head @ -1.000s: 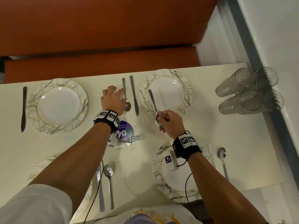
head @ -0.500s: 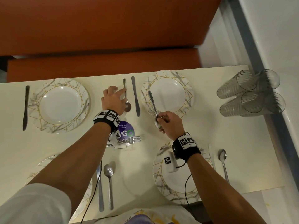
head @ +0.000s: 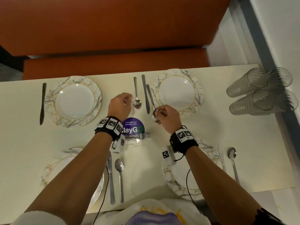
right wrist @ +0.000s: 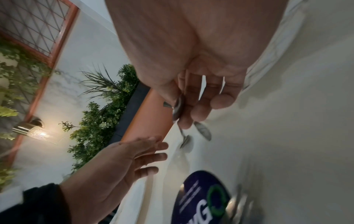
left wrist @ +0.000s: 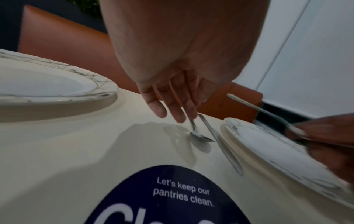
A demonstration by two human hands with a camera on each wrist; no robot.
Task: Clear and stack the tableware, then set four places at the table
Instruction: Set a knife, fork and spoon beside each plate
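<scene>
On the cream table [head: 162, 163], from left to right: a knife [head: 42, 103] is lying beside the far-left plate [head: 73, 102] with no spoon next to it — judged to be the gap the carried spoon is meant for. The left hand [head: 120, 105] is hovering with loosely extended fingers, holding nothing, just beside the placed spoon [head: 137, 101]. The right hand [head: 168, 118] is pinching the carried spoon [head: 151, 101] near its bowl, handle pointing away over the far-right plate [head: 180, 90]. Placing it well is likely calling for a handle-parallel lay, clear of the plate rim — set down, not dropped. Forks [head: 144, 135] are waiting at centre; tumblers [head: 259, 91] are lying at far right.
</scene>
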